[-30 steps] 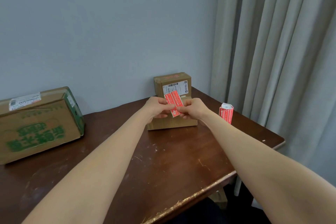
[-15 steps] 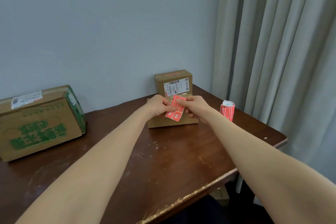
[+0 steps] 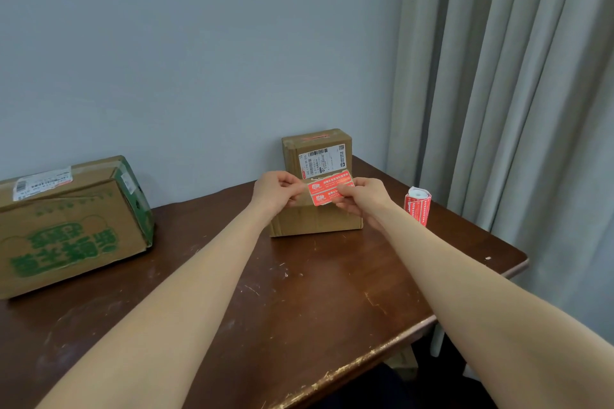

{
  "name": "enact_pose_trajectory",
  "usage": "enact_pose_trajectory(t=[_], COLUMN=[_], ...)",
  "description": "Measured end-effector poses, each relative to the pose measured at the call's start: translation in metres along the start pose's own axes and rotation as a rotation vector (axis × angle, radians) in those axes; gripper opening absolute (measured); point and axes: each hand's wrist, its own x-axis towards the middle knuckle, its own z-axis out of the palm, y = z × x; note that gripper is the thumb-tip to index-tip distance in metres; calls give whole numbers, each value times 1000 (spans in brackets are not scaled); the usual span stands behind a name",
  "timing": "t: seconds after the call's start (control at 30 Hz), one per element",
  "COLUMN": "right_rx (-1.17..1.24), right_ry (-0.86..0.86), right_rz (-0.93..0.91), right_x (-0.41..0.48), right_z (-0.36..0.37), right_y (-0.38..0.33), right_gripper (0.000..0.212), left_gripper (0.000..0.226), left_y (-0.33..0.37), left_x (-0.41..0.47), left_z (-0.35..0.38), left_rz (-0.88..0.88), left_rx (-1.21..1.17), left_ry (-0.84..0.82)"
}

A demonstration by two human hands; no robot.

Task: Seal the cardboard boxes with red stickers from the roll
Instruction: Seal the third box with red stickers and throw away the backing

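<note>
Change from a second ago: the red two-sticker strip with white print [image 3: 325, 192] was nearly upright between the fingers and now lies level, long side running left to right. Both hands sit a little higher against the box behind them.

Left hand [image 3: 277, 191]: fingers curled, thumb and forefinger pinching the left end of the strip.

Right hand [image 3: 363, 197]: fingers curled, pinching the right end, with the thumb over the lower sticker.

Strip: held in the air in front of the small brown cardboard box with a white barcode label [image 3: 315, 221], just below that label. Whether it touches the box cannot be told.

Small box: stands at the far side of the dark brown wooden counter [image 3: 299, 302], against the grey-blue wall [image 3: 199, 60].

Roll of red stickers on a white core [image 3: 418, 206]: upright on the counter, right of the right hand, near the grey curtain [image 3: 515, 93].

Large brown cardboard box with green print [image 3: 66, 232]: far left on the counter, well apart from the hands.
</note>
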Motion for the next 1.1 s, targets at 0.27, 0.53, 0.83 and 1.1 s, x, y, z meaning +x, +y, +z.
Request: enact_pose_trajectory(t=[0.27,0.53,0.83,1.1], right_rx=[131,62,-823,-941], right_ry=[-9,13,289,134], right_rz=[59,33,-400,-499], right_x=[3,4,-4,-13], right_z=[-1,4,14,24], right_y=[0,0,-7,-8], right_gripper=[4,6,29,15], left_gripper=[25,10,10,15], left_y=[-5,-6,-4,3], left_x=[-3,-10,-13,-18], left_z=[3,8,4,3], left_rz=[-67,-113,-129,-69], left_rx=[-184,-292,-260,-209], left_ry=[44,-107,-72,-92])
